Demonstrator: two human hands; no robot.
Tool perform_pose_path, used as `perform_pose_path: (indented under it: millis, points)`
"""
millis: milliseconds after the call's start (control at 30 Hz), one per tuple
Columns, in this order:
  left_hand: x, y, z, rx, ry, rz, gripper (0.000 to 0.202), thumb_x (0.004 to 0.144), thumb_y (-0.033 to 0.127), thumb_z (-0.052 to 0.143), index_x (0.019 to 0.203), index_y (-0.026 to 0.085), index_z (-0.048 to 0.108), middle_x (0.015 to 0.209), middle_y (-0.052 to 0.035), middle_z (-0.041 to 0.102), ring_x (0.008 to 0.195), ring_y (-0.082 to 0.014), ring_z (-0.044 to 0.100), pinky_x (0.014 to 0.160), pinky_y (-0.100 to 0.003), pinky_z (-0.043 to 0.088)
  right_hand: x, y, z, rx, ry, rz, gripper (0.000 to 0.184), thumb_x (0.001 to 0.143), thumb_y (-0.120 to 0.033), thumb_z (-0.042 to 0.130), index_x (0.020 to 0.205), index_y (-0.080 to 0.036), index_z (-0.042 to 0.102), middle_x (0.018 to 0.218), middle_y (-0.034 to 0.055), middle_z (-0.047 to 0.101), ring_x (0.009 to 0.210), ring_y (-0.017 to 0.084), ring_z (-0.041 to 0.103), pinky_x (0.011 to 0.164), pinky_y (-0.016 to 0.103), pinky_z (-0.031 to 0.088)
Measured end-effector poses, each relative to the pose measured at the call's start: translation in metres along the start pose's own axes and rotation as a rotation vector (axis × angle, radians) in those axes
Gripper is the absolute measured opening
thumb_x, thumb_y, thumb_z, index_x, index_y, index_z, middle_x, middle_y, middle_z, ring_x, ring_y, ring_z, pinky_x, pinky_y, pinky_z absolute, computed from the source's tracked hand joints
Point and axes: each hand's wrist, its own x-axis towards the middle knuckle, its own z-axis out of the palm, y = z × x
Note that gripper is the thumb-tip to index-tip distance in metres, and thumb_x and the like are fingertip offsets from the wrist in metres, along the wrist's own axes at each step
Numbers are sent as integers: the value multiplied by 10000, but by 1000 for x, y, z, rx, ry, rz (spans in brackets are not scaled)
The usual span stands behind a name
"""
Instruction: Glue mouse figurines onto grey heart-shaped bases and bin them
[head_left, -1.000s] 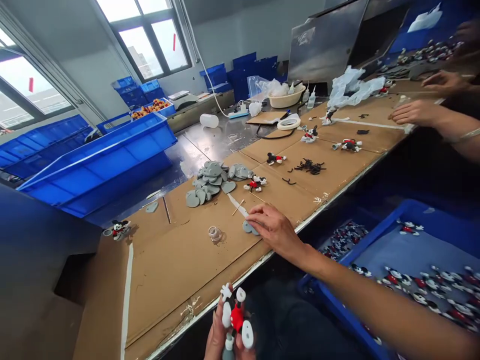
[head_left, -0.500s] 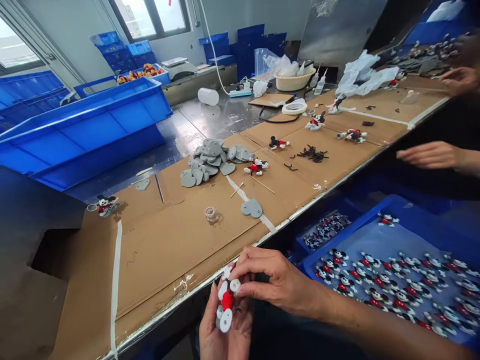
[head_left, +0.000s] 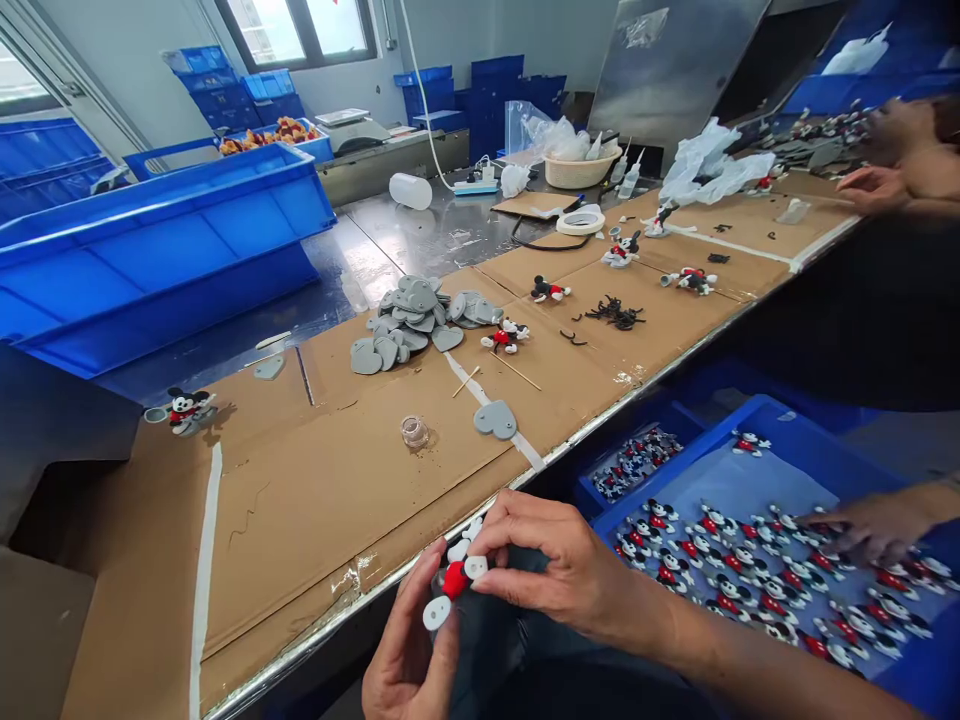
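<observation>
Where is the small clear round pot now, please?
In the head view, the clear pot sits slightly left of centre on brown cardboard, in front of the pile of grey heart-shaped plates.

1. We find a metal-topped bench (head_left: pixel 442 240), its near side covered in brown cardboard (head_left: pixel 322 530)
2. On the cardboard we note a pile of grey heart-shaped pieces (head_left: pixel 411 310), several mouse figures (head_left: pixel 505 337), curved black pieces (head_left: pixel 615 314), a clear cup (head_left: pixel 414 432) and a cotton swab (head_left: pixel 466 382)
3. On bare metal we record a white cylinder (head_left: pixel 410 191)
</observation>
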Motion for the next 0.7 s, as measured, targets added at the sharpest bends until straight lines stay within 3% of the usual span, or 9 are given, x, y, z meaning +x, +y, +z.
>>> perform_pose_path:
  millis: [233, 433, 700]
  points:
    - [3, 0, 4, 107, -57, 103, 271, 678, 336, 877, 936, 297, 805, 1055, -23, 766, 1058, -267, 663, 1028, -355, 490, -2, 2, 0, 40, 2, 37, 125, 879, -283, 707, 939, -177, 731, 814, 12, 616, 727, 118, 613, 691, 231, 529]
    - [6, 9, 10, 167, -84, 216, 231, 697, 315, 865, 921, 321, 810, 992, -12, 778, 982, -260, 681, 958, -337, 525, -2, 2, -2, 47, -4, 51, 135, 878, -300, 710, 936, -181, 733, 822, 10, 617, 733, 118, 614, 699, 232, 523]
    - [11, 12, 16, 153, -26, 277, 198, 697, 373, 853, 829, 227, 828, 909, -126, 770, 945, -321, 674, 1002, -402, 471, -1, 7, -3, 53, 6, 43, 102, 864, -280, 728, 913, -191, 731, 805, 0, 617, 730, 119, 609, 704, 234, 509]
